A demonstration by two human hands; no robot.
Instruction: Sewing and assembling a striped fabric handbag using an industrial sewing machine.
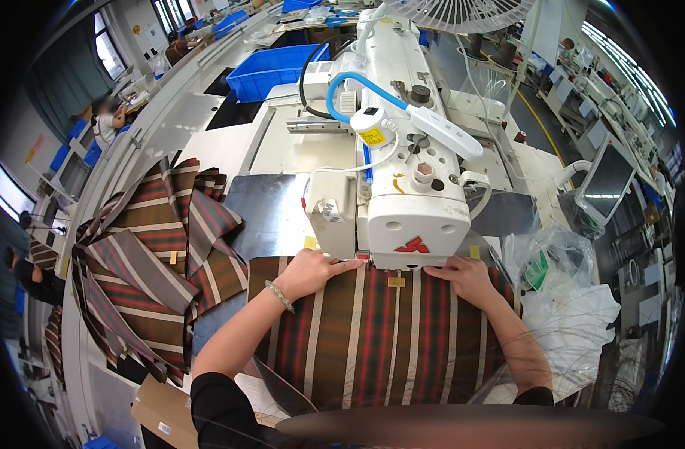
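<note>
A striped fabric piece (327, 329) in brown, red and cream lies spread before me under the head of a white industrial sewing machine (417, 217). My left hand (312, 271) rests on its far edge, index finger stretched out to the left of the machine head. On the other side, my right hand (466, 280) lies on the fabric with fingers extended toward the head. Both hands press from above and grip nothing visible. Between them, a small gold-coloured tab (396, 282) sits on the fabric. The needle area is hidden by the head.
More striped fabric (148, 262) is heaped at the left. A blue bin (271, 72) stands behind it. Clear plastic bags (552, 258) lie at the right, below a screen (610, 179) on an arm. A cardboard box (163, 411) is at the lower left. Other people sit farther off.
</note>
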